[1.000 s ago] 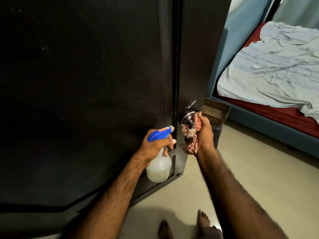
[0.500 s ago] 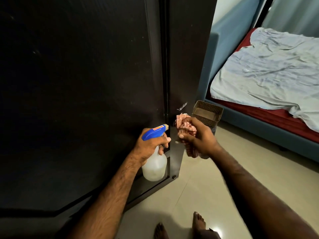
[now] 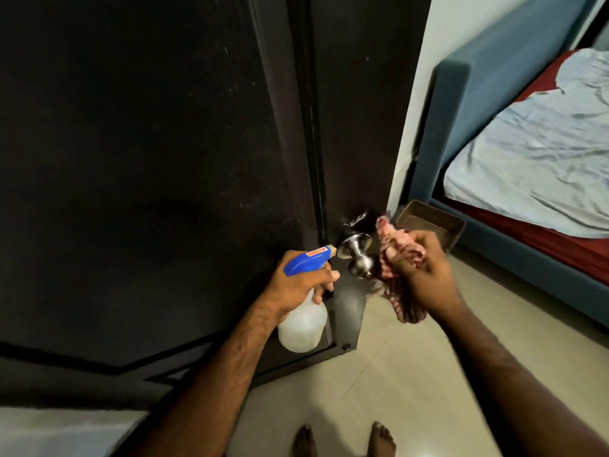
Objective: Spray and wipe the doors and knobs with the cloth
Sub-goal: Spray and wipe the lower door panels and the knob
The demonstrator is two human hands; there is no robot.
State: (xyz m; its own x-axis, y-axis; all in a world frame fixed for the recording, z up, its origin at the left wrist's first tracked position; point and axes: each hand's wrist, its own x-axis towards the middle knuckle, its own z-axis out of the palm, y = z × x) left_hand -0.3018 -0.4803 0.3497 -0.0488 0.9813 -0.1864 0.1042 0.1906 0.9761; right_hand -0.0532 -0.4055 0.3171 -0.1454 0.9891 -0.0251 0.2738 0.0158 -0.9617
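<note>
1. The cloth (image 3: 400,275) hangs bunched in the right hand (image 3: 425,275), fingers curled round it, just beside the knob (image 3: 456,255). It looks soft and light; best held wadded.
2. The knob, on the door (image 3: 164,159) edge, is smooth metal, likely slippery when wet.
3. The left hand (image 3: 296,285) grips the bottle (image 3: 303,321), nozzle at the knob.

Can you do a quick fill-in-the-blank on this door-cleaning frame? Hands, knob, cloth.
1. The left hand grips a spray bottle with a ____ trigger head.
2. The right hand holds the ____.
3. The bottle's nozzle points at the metal ____ on the door.
4. The cloth is to the ____ of the knob.

Missing: blue; cloth; knob; right
</note>
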